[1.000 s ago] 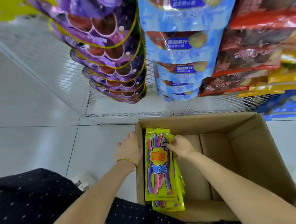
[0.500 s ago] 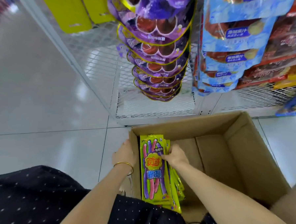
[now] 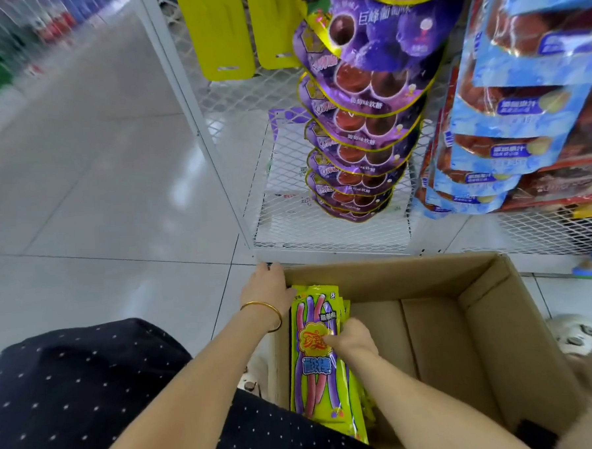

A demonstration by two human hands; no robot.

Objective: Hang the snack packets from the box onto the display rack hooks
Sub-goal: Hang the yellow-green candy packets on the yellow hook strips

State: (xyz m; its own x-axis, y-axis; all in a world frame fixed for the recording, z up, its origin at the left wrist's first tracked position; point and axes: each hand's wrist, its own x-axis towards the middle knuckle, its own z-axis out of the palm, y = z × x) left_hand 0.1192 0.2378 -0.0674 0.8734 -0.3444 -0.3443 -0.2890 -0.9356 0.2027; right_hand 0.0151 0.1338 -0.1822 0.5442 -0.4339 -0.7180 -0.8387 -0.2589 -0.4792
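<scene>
A stack of long yellow snack packets (image 3: pixel 316 374) with pink and purple sticks printed on them stands against the left wall of the open cardboard box (image 3: pixel 482 345). My right hand (image 3: pixel 352 338) reaches into the box and grips the front packets near their middle. My left hand (image 3: pixel 267 287), a gold bangle on its wrist, holds the box's left rim at the far corner, fingers curled over the edge. Above the box rises the white mesh display rack (image 3: pixel 329 222). Two yellow packets (image 3: pixel 223 32) hang on it at the top left.
Purple candy bags (image 3: pixel 361 124) hang in a column on the rack, blue bags (image 3: pixel 509 137) and red bags to their right. A white tiled floor (image 3: pixel 90 187) spreads out to the left. My dark dotted clothing (image 3: pixel 74 400) fills the lower left.
The view has tilted up and left, showing more of the rack and aisle. My right hand slid from the packets' tops down to their middle. My left hand stays on the box rim.
</scene>
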